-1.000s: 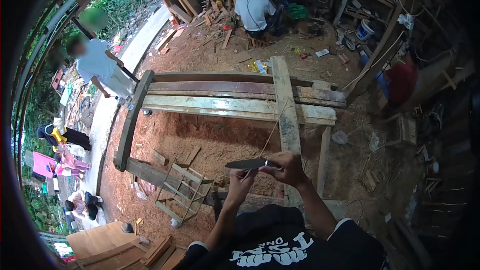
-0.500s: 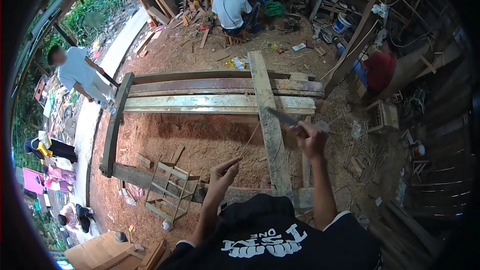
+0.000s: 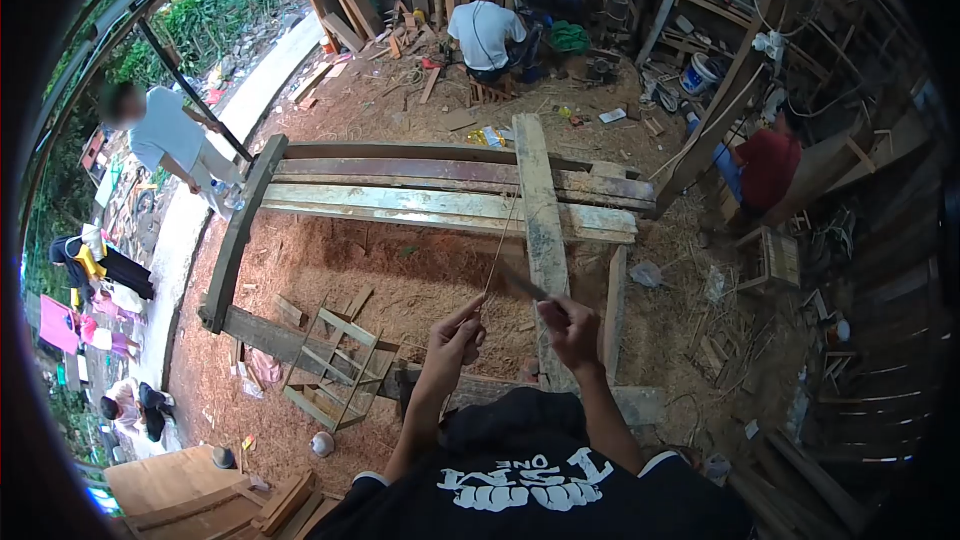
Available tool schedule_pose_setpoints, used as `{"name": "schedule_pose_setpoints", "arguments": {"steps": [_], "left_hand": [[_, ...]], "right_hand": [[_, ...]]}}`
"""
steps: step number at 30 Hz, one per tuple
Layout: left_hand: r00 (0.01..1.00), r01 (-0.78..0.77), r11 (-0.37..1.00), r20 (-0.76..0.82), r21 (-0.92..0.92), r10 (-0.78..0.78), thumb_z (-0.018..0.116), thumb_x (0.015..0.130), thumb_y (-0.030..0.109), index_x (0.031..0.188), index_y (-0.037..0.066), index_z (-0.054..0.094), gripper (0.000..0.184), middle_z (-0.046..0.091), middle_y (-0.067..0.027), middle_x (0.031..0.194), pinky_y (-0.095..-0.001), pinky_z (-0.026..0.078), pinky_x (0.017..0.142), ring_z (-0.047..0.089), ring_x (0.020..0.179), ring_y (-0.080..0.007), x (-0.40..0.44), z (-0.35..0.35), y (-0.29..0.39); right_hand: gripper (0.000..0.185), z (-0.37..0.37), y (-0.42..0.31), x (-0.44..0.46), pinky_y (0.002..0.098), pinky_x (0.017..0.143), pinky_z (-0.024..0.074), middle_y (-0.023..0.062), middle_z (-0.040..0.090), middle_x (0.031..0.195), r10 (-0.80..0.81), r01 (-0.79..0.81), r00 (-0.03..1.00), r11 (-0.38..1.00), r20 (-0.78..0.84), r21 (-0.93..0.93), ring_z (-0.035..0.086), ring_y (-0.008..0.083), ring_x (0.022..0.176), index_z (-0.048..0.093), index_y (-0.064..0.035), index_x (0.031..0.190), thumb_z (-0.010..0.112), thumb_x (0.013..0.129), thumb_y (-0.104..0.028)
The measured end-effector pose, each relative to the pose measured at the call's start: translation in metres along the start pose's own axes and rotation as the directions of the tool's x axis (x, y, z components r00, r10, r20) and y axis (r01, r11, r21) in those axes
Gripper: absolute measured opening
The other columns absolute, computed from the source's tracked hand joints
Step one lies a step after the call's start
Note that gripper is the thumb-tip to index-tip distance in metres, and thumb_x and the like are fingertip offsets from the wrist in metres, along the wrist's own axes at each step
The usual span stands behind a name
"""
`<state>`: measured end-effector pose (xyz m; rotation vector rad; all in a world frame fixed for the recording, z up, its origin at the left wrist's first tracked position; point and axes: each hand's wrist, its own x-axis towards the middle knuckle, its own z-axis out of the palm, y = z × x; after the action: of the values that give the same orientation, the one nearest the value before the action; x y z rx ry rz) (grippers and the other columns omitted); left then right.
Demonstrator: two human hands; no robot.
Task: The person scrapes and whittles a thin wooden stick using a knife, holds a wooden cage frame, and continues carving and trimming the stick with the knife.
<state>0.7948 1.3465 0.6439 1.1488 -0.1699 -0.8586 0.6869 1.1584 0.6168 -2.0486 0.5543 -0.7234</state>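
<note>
My left hand (image 3: 455, 348) is closed in a pinch on a thin strip (image 3: 499, 245), perhaps bamboo or rattan, which slants up and away from the fingers. My right hand (image 3: 574, 334) wraps round the handle of a knife (image 3: 523, 285). The blade is smeared by motion and points up and left toward the strip; whether it touches the strip I cannot tell. Both hands are above a long plank (image 3: 545, 240) that lies across a wooden bench frame.
Long boards (image 3: 400, 200) lie on the frame ahead. A small slatted wooden frame (image 3: 345, 365) stands at left. Shavings (image 3: 440, 290) cover the ground. One person (image 3: 487, 37) sits ahead, another (image 3: 768, 170) at right, and one (image 3: 170, 130) stands at left.
My right hand with the knife has moved down and left, closer to my left hand. My left hand has shifted slightly up and right, and the strip stands steeper.
</note>
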Motion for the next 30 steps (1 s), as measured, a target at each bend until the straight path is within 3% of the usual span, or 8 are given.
{"name": "schedule_pose_setpoints", "arguments": {"steps": [7, 10, 11, 14, 18, 22, 27, 30], "left_hand": [[0.996, 0.032, 0.999, 0.083, -0.024, -0.030, 0.050, 0.103, 0.016, 0.096, 0.005, 0.057, 0.015, 0.040, 0.0065, 0.069, -0.0197, 0.020, 0.044, 0.028, 0.051, -0.0014, -0.007, -0.002, -0.017], [0.992, 0.078, 0.993, 0.108, -0.083, -0.069, 0.051, 0.102, 0.015, 0.112, 0.002, 0.062, 0.019, 0.036, 0.0073, 0.069, -0.0196, 0.021, 0.045, 0.026, 0.053, -0.0017, -0.025, 0.005, -0.004], [0.989, 0.076, 0.997, 0.126, -0.017, -0.074, 0.052, 0.102, 0.017, 0.136, 0.001, 0.054, 0.037, 0.034, 0.0076, 0.069, -0.0188, 0.022, 0.046, 0.027, 0.054, -0.0027, -0.034, 0.005, 0.000], [0.984, 0.060, 0.995, 0.160, 0.084, -0.073, 0.051, 0.102, 0.016, 0.142, 0.001, 0.047, 0.043, 0.035, 0.0073, 0.070, -0.0186, 0.022, 0.047, 0.027, 0.055, -0.0029, -0.050, -0.003, -0.009], [1.000, 0.021, 0.988, -0.008, 0.153, -0.020, 0.052, 0.102, 0.014, 0.138, -0.001, 0.051, 0.040, 0.040, 0.0065, 0.072, -0.0184, 0.024, 0.047, 0.031, 0.056, -0.0016, -0.038, -0.005, -0.012], [0.999, -0.034, 0.980, 0.007, 0.197, 0.034, 0.055, 0.099, 0.013, 0.137, 0.004, 0.056, 0.038, 0.051, 0.0054, 0.077, -0.0164, 0.027, 0.050, 0.037, 0.058, 0.0005, -0.021, -0.002, -0.008], [0.996, -0.003, 0.992, 0.086, 0.129, -0.008, 0.056, 0.098, 0.012, 0.139, 0.002, 0.052, 0.042, 0.044, 0.0094, 0.077, -0.0165, 0.026, 0.051, 0.033, 0.060, 0.0009, -0.027, 0.007, -0.001], [0.991, 0.002, 0.988, 0.131, 0.153, -0.022, 0.056, 0.099, 0.013, 0.139, 0.002, 0.052, 0.042, 0.044, 0.0096, 0.077, -0.0172, 0.025, 0.050, 0.032, 0.060, 0.0009, -0.034, -0.001, 0.002]], "right_hand": [[0.036, 0.011, -0.018, 0.005, 0.0354, 0.050, 0.0439, 0.0086, 0.059, 0.059, -0.299, 0.284, 0.939, 0.953, 0.172, 0.106, 0.060, 0.0225, 0.052, 0.073, -0.0056, 0.088, 0.073, 0.085, -0.041], [0.034, 0.007, -0.002, 0.017, 0.0354, 0.050, 0.0433, 0.0080, 0.059, 0.059, -0.412, 0.400, 0.900, 0.910, 0.144, 0.108, 0.059, 0.0223, 0.052, 0.073, -0.0070, 0.087, 0.073, 0.085, -0.041], [0.035, -0.001, 0.007, 0.025, 0.0354, 0.049, 0.0429, 0.0073, 0.059, 0.059, -0.330, 0.322, 0.939, 0.942, 0.091, 0.095, 0.059, 0.0213, 0.051, 0.073, -0.0069, 0.086, 0.071, 0.087, -0.042], [0.039, -0.040, 0.018, 0.052, 0.0336, 0.047, 0.0426, 0.0059, 0.060, 0.057, -0.079, 0.075, 0.995, 0.995, -0.067, -0.071, 0.060, 0.0172, 0.051, 0.072, -0.0064, 0.085, 0.067, 0.090, -0.044], [0.040, -0.036, 0.006, 0.034, 0.0329, 0.047, 0.0426, 0.0057, 0.059, 0.056, -0.219, 0.221, 0.972, 0.975, 0.084, -0.020, 0.059, 0.0161, 0.050, 0.072, -0.0068, 0.083, 0.067, 0.091, -0.045], [0.041, -0.002, -0.027, 0.003, 0.0325, 0.048, 0.0431, 0.0062, 0.060, 0.058, -0.296, 0.293, 0.927, 0.955, 0.232, 0.048, 0.059, 0.0180, 0.050, 0.071, -0.0055, 0.078, 0.070, 0.087, -0.046], [0.037, 0.000, -0.030, 0.004, 0.0323, 0.048, 0.0432, 0.0054, 0.060, 0.057, -0.458, 0.457, 0.867, 0.888, 0.199, 0.049, 0.060, 0.0194, 0.050, 0.072, -0.0062, 0.079, 0.076, 0.083, -0.043], [0.040, -0.004, -0.004, 0.013, 0.0325, 0.047, 0.0425, 0.0049, 0.059, 0.056, -0.364, 0.363, 0.930, 0.931, 0.047, 0.029, 0.059, 0.0191, 0.049, 0.071, -0.0064, 0.078, 0.074, 0.084, -0.046]]}}
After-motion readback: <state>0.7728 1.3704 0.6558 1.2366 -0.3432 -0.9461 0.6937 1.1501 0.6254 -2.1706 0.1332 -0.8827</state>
